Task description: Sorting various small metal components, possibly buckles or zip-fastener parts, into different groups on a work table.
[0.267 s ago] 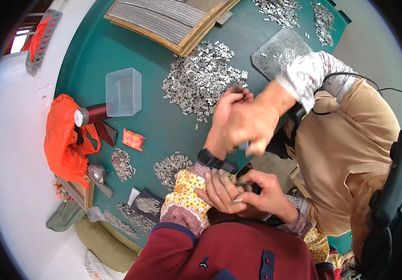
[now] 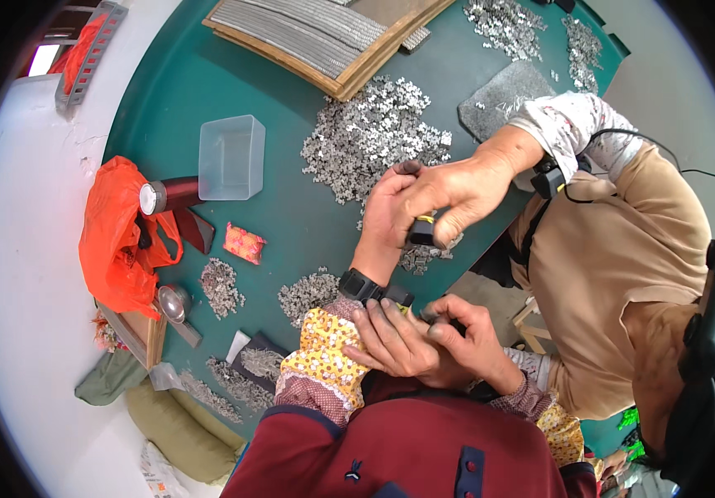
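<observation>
My left hand (image 2: 381, 212) reaches over the green table, a black watch-like device (image 2: 359, 285) strapped on its wrist. A co-worker's hand (image 2: 461, 184) covers most of it, so its fingers are largely hidden. Between these two hands sits a small black block with a yellow band (image 2: 422, 229). The co-worker's other hand (image 2: 403, 342) lies flat across my left wrist, beside a second black piece (image 2: 397, 295). Close by, my right hand (image 2: 478, 347) bends thumb and forefinger toward each other at that hand's edge; what they grip is hidden.
Piles of small silver metal pieces (image 2: 366, 133) lie across the table. A wooden tray (image 2: 342, 83) holds rows of them. Left are a clear plastic box (image 2: 233, 158), a red bag (image 2: 112, 241) and a pink packet (image 2: 244, 243). A grey mat (image 2: 490, 104) lies near the co-worker's arm.
The co-worker's upper hand, blurred before, now shows clearly, with the black block and yellow band beneath it. My right hand's thumb and forefinger have shifted slightly apart. The view has moved a little.
</observation>
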{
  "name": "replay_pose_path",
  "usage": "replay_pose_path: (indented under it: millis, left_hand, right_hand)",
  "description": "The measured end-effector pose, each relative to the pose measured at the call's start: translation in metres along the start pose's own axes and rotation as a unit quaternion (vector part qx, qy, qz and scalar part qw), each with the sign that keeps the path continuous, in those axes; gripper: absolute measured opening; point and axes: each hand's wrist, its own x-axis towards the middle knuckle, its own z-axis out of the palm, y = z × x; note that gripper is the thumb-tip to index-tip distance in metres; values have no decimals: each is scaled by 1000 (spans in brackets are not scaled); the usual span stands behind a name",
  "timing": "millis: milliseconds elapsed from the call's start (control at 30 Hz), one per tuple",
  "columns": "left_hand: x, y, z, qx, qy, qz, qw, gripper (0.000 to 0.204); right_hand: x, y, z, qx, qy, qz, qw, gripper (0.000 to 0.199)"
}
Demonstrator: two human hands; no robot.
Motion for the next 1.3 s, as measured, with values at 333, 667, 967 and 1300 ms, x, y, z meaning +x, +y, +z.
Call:
replay_pose_path:
  millis: [333, 667, 967, 1300]
  left_hand:
    - [-55, 67, -4, -371, -1, -183, 910, 50]
    - [-88, 79, 19, -239, 69, -81, 965, 33]
    - [-180, 80, -14, 339, 183, 62, 921, 41]
    - [-290, 117, -91, 395, 297, 110, 862, 36]
  right_hand:
    - [39, 7, 7, 320, 84, 122, 936, 44]
    - [63, -2, 9, 457, 67, 136, 876, 40]
    - [84, 43, 89, 484, -73, 242, 838, 47]
    - [115, 32, 237, 391, -211, 368, 817, 40]
